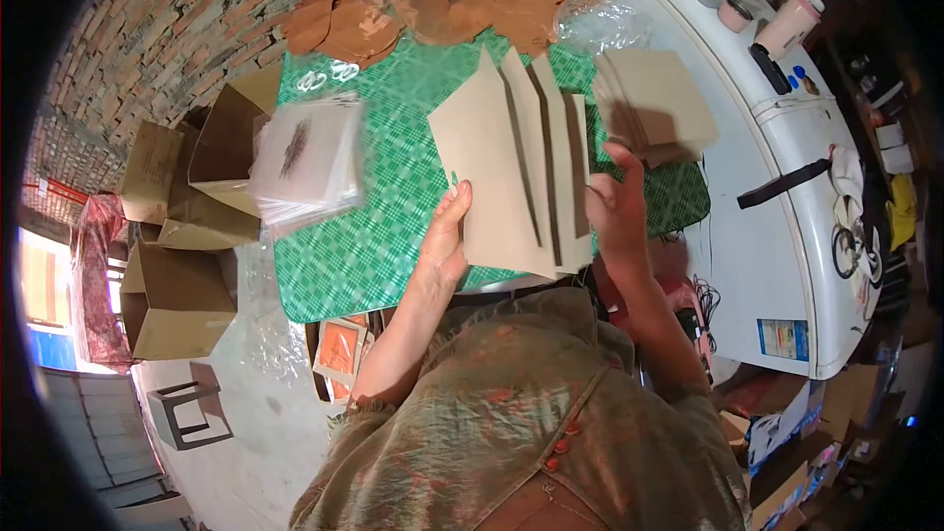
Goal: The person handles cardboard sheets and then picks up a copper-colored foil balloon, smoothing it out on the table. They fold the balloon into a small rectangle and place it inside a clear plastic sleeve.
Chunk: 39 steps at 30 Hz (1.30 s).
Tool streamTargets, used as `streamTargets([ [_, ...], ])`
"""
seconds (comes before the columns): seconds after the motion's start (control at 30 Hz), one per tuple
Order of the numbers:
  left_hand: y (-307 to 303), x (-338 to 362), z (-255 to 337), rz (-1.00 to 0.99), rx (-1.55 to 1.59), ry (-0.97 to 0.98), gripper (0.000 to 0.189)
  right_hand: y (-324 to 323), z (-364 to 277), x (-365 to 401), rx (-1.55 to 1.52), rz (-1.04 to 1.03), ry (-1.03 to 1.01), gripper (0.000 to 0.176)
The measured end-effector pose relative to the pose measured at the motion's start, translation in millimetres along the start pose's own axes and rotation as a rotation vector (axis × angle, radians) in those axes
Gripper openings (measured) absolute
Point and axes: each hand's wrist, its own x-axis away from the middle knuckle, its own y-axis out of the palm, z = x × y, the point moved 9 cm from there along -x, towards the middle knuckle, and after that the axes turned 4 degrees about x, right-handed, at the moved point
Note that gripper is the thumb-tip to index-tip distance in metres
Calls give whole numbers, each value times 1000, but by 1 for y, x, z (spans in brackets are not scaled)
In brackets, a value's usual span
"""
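A fanned bundle of brown cardboard sheets (492, 167) stands tilted over the table in front of me, with gaps between several sheets. My left hand (447, 236) grips its lower left edge, thumb on the front face. At the right edge of the bundle is my right hand (619, 211), its fingers curled against the sheets and one finger raised. The fingertips on the far side are partly hidden. A small green mark shows beside my left thumb. Behind my right hand lies a stack of similar cardboard sheets (669, 98).
A green checked tablecloth (393, 187) covers the table. Clear plastic sleeves (310, 162) are piled at its left, with white rings (329, 76) behind. Brown cut-out pieces (433, 5) lie along the back. Open cardboard boxes (182, 300) stand left; a white fridge (777, 216) lies right.
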Motion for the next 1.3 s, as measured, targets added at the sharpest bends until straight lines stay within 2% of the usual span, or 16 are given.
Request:
streamTargets([
  [0.13, -3, -4, 2, 60, -64, 23, 32, 0, -1, -2, 347, -51, -120, 15],
  [0.2, -1, -7, 5, 76, -113, 27, 32, -1, -13, -1, 215, -84, 32, 10],
  [0.27, 9, -11, 11, 51, -185, 28, 32, 7, -31, -7, 98, -133, 97, 16],
  [0.37, 7, -21, 19, 53, -319, 38, 34, 5, -19, -12, 303, -223, 99, 21],
  [0.4, 10, -25, 20, 55, -357, 25, 34, 4, -21, -14, 248, -196, 161, 27],
  [0.5, 27, -41, 20, 50, -478, -20, 34, -21, -13, -24, 326, -122, 77, 27],
  [0.67, 104, -99, 2, 14, -574, -58, 36, -86, -5, -49, 325, 162, 68, 26],
  [0.77, 137, -134, -20, -155, -541, -111, 41, -134, -3, -61, 335, 379, 131, 24],
  [0.8, 137, -136, -22, -71, -603, -108, 42, -148, 0, -66, 308, 407, 129, 23],
  [0.87, 131, -145, -35, -137, -596, -86, 40, -178, 18, -76, 247, 442, 130, 21],
  [0.97, 99, -138, -38, -180, -603, -113, 34, -194, 32, -89, 288, 310, 190, 22],
  [1.03, 77, -126, -21, -156, -637, -107, 31, -194, 34, -88, 372, 292, 262, 33],
  [1.07, 65, -120, -9, -124, -664, -98, 29, -211, 51, -92, 556, 289, 244, 57],
  [1.17, 32, -102, 32, -57, -673, -38, 27, -227, 38, -79, 1422, 397, 181, 88],
  [1.23, 12, -90, 64, -21, -722, 13, 26, -186, -28, -60, 1584, 478, 239, 70],
  [1.3, -4, -79, 94, 12, -775, 64, 25, -156, -29, -55, 1409, 269, -18, 55],
])
